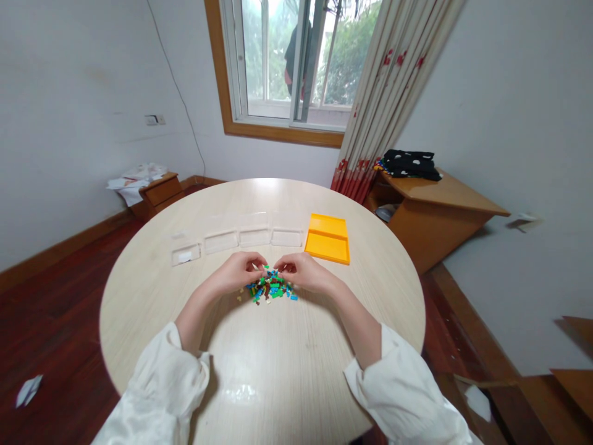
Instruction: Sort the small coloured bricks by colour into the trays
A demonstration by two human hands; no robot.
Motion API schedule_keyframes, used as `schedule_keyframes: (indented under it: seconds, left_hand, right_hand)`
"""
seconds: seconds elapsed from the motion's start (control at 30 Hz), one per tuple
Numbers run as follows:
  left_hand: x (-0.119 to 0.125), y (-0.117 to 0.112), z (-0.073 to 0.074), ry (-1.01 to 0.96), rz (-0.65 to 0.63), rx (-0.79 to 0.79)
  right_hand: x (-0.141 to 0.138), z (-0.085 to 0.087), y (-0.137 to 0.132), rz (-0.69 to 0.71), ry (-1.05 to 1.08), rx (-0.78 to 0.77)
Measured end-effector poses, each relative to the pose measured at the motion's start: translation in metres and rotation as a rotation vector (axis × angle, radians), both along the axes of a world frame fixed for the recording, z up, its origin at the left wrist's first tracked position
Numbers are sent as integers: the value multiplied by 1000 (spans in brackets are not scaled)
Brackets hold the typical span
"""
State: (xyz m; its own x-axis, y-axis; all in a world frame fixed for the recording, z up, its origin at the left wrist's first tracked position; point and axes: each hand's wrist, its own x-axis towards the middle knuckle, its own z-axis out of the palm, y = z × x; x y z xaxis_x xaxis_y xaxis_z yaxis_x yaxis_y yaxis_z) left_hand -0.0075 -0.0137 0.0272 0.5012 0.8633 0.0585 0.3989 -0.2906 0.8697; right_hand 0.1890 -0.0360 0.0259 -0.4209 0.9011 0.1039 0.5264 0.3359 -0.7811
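Note:
A small heap of building bricks [275, 288] in green, blue, brown and cream lies on the round pale table [278, 358]. At the heap's far left side is my left hand [236, 270], its fingers curled and its thumb drawn in toward the fingertips. Opposite it, my right hand [303, 271] bends over the far right side, with fingers and thumb also closed together. Both sets of fingertips touch or hover just above the upper bricks. Whatever each pinch holds is too small and too covered to make out.
Beyond my hands stand several clear plastic boxes [254, 237] with lids. A smaller clear box [186, 254] at left holds a white slip. An orange open case [327, 240] lies right of them. A wooden cabinet [445, 204] stands past the table's right edge.

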Motion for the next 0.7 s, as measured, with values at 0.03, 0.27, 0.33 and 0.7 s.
schedule_keyframes:
  seconds: [0.03, 0.27, 0.33, 0.7]
  left_hand:
    - [0, 0, 0, 9, 9, 13]
    - [0, 5, -10, 8, -21, 27]
    - [1, 4, -13, 18, -61, 1]
    - [1, 0, -11, 95, -120, 63]
  right_hand:
    - [-1, 0, 0, -4, -14, 16]
    - [-10, -7, -1, 82, -64, 180]
    - [-10, -9, -1, 104, -103, 180]
    - [-7, -16, 4, 80, -73, 65]
